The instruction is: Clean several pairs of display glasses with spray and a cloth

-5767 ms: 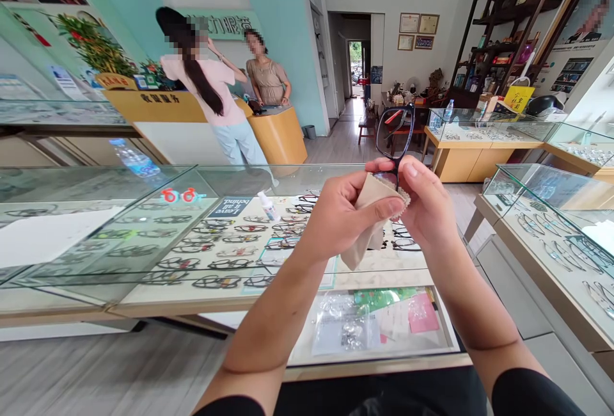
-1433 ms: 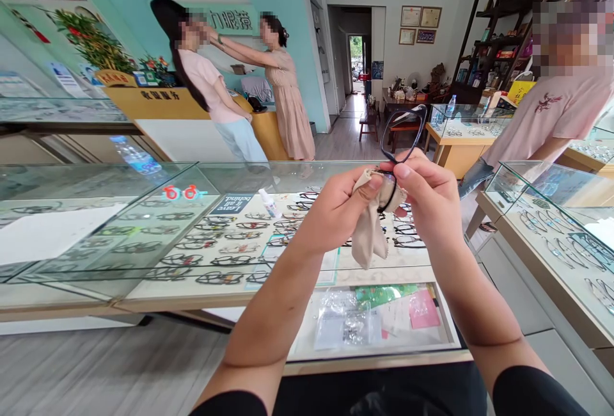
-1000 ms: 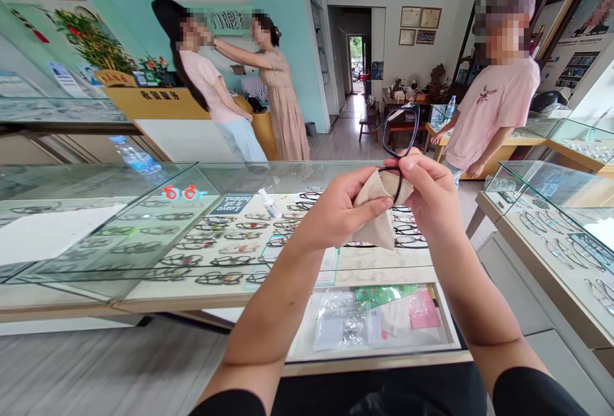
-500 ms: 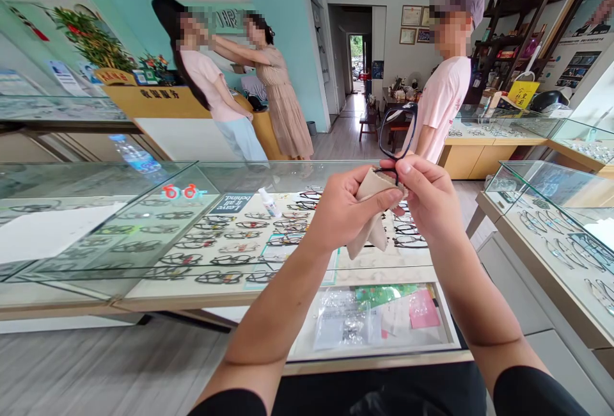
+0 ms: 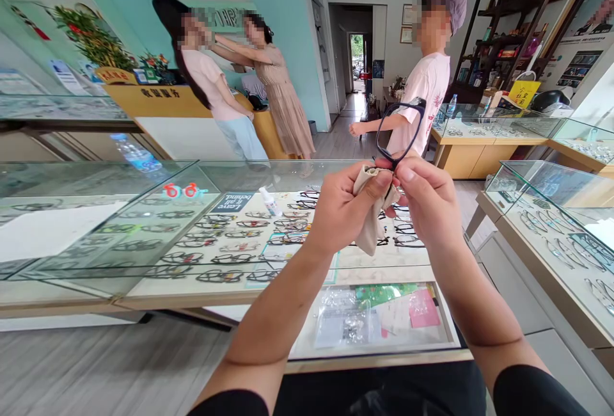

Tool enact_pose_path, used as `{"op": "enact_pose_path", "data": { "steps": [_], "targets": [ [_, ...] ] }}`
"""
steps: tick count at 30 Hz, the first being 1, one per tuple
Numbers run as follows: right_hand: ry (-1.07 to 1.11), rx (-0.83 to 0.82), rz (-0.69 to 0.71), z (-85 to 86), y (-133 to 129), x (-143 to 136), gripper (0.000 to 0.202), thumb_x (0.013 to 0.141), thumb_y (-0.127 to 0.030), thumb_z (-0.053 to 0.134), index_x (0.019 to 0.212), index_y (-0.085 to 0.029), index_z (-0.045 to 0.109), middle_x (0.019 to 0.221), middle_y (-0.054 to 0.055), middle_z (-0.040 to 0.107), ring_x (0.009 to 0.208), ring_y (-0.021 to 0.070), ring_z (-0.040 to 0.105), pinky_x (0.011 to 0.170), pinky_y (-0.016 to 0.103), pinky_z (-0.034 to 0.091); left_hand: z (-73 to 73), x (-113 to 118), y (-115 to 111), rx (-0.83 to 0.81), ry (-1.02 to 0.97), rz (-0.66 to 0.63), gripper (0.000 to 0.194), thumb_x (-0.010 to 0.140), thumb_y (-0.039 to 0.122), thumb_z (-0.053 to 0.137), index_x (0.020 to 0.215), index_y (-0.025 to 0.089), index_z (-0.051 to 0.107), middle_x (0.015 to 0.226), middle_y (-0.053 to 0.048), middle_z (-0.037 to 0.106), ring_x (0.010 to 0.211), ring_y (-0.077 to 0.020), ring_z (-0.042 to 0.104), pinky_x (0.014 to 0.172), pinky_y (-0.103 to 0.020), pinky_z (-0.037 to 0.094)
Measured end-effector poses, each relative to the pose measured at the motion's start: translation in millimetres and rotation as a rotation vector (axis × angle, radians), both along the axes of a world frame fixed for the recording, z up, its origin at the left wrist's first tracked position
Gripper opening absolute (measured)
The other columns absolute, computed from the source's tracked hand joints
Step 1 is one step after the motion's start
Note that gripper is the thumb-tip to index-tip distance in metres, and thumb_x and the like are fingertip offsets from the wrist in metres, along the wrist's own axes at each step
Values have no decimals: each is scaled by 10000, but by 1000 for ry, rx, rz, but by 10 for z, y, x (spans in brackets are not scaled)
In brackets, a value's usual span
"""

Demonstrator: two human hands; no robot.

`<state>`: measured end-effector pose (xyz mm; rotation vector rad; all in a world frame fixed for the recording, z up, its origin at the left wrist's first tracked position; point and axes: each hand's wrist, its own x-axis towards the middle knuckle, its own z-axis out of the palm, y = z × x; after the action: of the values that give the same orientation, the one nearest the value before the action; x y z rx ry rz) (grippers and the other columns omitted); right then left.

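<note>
While the left fingers point(image 5: 380, 179) pinch a beige cloth point(image 5: 368, 235), the right fingers point(image 5: 409, 175) are pinched closed on dark-framed glasses point(image 5: 394, 160).

lower part of glasses point(image 5: 400, 134) hidden by cloth point(image 5: 368, 235) and hands point(image 5: 338, 208), white sheet point(image 5: 52, 230) cut off at left edge

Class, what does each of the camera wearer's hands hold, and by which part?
The right hand pinches the dark-framed glasses near the bridge. The left hand grips a beige cloth by its upper part, against the glasses' lower, mostly hidden side.
</note>
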<state>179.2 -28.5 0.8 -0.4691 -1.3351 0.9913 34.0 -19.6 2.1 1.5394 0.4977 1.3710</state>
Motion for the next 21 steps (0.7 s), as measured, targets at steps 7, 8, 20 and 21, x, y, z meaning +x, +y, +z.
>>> {"op": "enact_pose_path", "data": {
  "steps": [7,8,20,21],
  "targets": [
    [1,1,-69,-41,60,19,320,855,-601,870,812,-288,816,964,5,639,594,91,473,443,252,485,-32,-55,35,49,79,-12,532,958,721,709,861,198,681,757,-26,710,679,-173,685,627,-295,568],
    [2,12,-83,-47,70,20,300,863,-596,864,829,-300,826,956,8,647,641,110,521,466,253,490,-33,-68,48,56,90,-8,532,964,716,705,845,198,676,753,-22,691,683,-165,658,631,-290,549],
    [18,86,-175,-46,81,1,259,878,-567,856,805,-324,805,919,13,672,972,209,694,974,401,610,-20,-129,85,-92,147,-85,633,817,772,827,713,195,589,643,29,488,574,-110,430,513,-266,339],
    [19,86,-174,-46,81,1,255,879,-565,857,807,-326,806,917,12,670,967,208,691,970,401,610,-18,-130,83,-110,144,-81,628,804,770,839,722,191,611,656,23,519,584,-113,453,520,-263,362]
  ]
}}
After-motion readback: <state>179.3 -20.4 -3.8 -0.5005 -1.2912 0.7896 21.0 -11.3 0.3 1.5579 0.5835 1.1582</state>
